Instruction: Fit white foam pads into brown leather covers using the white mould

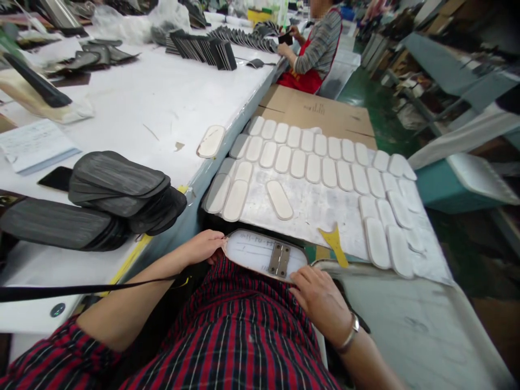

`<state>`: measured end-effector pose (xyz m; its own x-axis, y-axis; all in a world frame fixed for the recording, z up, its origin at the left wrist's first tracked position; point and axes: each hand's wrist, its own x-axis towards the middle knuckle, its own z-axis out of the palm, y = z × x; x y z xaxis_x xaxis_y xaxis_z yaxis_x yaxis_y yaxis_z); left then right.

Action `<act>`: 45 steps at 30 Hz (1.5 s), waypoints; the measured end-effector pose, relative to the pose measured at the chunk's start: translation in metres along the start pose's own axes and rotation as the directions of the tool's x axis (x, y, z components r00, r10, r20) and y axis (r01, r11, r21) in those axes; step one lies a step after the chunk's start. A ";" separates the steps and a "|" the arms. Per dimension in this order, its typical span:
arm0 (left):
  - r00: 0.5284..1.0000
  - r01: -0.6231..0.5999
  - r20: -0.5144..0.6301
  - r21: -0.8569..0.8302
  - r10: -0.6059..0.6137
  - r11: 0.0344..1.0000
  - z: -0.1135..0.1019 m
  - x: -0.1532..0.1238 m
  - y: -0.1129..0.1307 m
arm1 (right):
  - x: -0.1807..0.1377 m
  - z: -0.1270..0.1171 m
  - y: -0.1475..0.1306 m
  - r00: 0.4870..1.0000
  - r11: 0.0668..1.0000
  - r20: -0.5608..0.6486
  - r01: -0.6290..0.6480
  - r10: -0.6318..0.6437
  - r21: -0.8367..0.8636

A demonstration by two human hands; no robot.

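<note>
A white oval hinged template (pixel 254 252), with a metal hinge (pixel 279 259) and handwriting on its face, lies across my lap. My left hand (pixel 205 246) pinches its left end. At the right end, the fingers of my right hand (pixel 320 295) are curled over the rim, and a metal band circles that wrist. Just beyond the template, a loose white oval pad (pixel 279 199) rests on a grey board (pixel 309 203). A yellow forked plastic tool (pixel 334 245) lies at that board's near edge.
Rows of white oval pads (pixel 298 162) cover much of the board. Stacked dark oval pieces (pixel 117 176) sit on the white table (pixel 154 103) at left, near a single white pad (pixel 211 141). A person in a red apron (pixel 303 78) works beyond a cardboard sheet (pixel 320 111).
</note>
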<state>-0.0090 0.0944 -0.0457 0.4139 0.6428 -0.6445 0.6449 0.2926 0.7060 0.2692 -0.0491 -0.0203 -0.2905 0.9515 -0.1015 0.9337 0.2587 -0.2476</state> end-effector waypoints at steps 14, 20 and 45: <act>0.982 -0.067 -0.133 0.427 0.137 0.902 0.007 -0.007 0.011 | 0.012 -0.001 0.005 0.984 0.990 0.115 0.138 -0.136 -0.014; 0.950 -0.071 -0.165 0.710 0.264 0.700 0.009 -0.007 0.017 | 0.008 -0.005 0.019 0.987 0.992 -0.128 -0.088 0.099 0.091; 0.957 -0.199 -0.037 0.634 0.287 0.747 -0.006 0.006 0.018 | 0.011 0.015 0.033 0.884 0.898 0.216 -0.436 0.415 0.062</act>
<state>0.0010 0.1074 -0.0349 0.5576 0.7256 -0.4032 0.8066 -0.3589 0.4696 0.2940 -0.0329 -0.0444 0.0854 0.9125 -0.4001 0.9518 -0.1935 -0.2382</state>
